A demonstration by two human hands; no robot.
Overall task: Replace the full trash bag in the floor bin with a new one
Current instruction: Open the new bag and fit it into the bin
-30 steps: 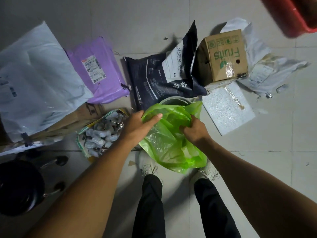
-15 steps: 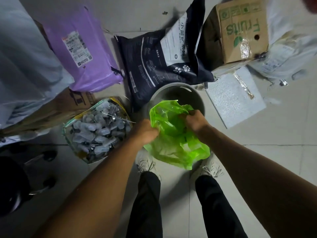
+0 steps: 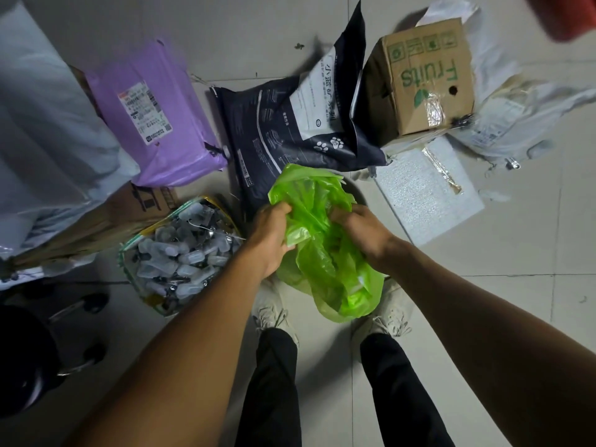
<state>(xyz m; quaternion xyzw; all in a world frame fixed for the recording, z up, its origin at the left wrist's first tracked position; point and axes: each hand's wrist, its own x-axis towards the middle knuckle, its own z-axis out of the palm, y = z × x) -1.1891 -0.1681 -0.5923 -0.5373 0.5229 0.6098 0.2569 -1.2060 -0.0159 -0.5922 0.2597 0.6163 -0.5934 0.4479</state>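
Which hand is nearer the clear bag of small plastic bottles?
Left. The left hand grips the green bag just right of the bag of bottles; the right hand grips the green bag's far side, farther away.

Green trash bag: thin, translucent, crumpled, bunched between my left hand and my right hand, its closed end hanging toward my feet. Floor bin: grey round rim, mostly hidden beneath the bag.
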